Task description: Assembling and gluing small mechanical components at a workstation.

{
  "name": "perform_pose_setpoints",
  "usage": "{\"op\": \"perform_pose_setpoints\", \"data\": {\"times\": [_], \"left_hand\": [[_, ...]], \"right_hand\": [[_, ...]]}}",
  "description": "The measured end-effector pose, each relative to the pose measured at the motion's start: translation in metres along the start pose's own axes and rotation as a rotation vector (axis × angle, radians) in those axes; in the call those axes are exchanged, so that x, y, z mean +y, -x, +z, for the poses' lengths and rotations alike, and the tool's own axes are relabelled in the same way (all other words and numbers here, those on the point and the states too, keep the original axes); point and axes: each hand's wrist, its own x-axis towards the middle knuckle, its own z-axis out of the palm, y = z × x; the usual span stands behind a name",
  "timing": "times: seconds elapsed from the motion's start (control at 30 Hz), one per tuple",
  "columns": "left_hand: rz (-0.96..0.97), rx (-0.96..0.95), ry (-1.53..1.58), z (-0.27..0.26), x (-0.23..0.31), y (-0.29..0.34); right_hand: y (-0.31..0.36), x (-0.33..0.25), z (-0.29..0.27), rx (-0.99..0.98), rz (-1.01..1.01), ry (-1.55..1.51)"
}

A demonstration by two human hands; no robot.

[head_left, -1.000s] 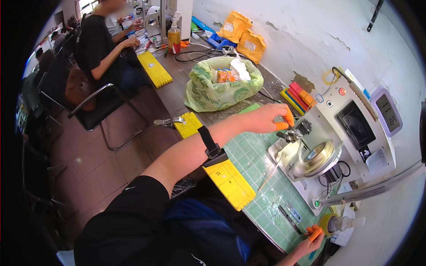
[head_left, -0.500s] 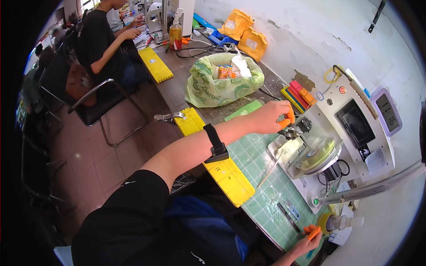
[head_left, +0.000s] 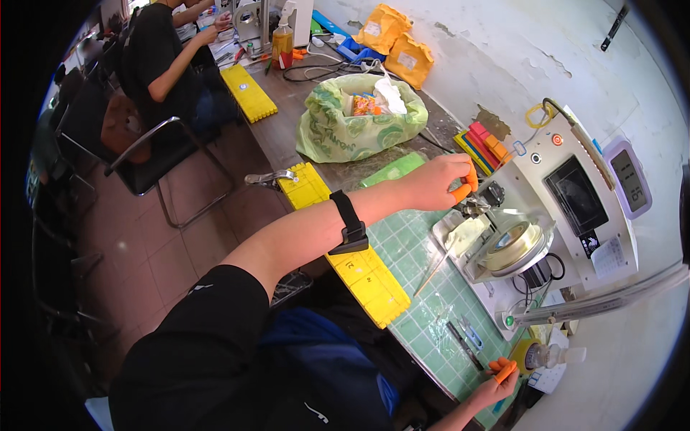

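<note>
Orange finger cots are worn on both hands. The left hand is pinched shut at the small metal fitting beside the tape reel on the white machine — slightly shifted from a second ago, so fine adjustment seems to be under way. The right hand is held loosely curled over the green cutting mat — whether anything is gripped cannot be told.

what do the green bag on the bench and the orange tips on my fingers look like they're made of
Green bag: thin plastic film, by its crumpled, slightly glossy folds and printed pattern.
Orange tips on the left hand and right hand: probably rubber or latex finger cots; they fit snugly over the fingers with a smooth matte look.
</note>
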Motion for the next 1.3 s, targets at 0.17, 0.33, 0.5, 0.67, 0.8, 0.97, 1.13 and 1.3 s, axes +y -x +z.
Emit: {"op": "perform_pose_setpoints", "data": {"times": [0.17,0.33,0.5,0.67,0.8,0.97,1.13,1.3], "left_hand": [[-0.011,-0.013,-0.006,-0.0010,0.0002,0.0009],[-0.019,-0.012,-0.006,-0.0004,-0.0005,0.0013],[-0.009,-0.004,-0.013,0.0010,-0.0018,0.0020],[-0.030,-0.005,0.008,0.0016,-0.0009,0.0023],[-0.048,-0.008,0.015,0.0002,-0.0004,0.0028],[-0.059,-0.019,0.024,0.0006,-0.0007,0.0025],[-0.061,-0.024,0.029,0.0007,0.0000,0.0019],[-0.092,-0.039,0.027,-0.0013,0.0017,0.0022]], "right_hand": [[0.0003,0.0003,-0.0005,-0.012,-0.011,0.006],[0.0005,-0.0011,0.0011,-0.004,-0.019,-0.012],[0.0006,-0.0023,0.0023,0.008,-0.025,-0.016],[0.0016,-0.0046,0.0013,0.045,-0.008,-0.006],[0.0010,-0.0031,0.0007,0.067,-0.030,-0.003],[0.0002,-0.0008,0.0004,0.069,-0.059,-0.021],[0.0017,-0.0077,0.0037,0.086,-0.042,-0.025],[0.0005,-0.0028,0.0002,0.053,-0.029,-0.022]]}}
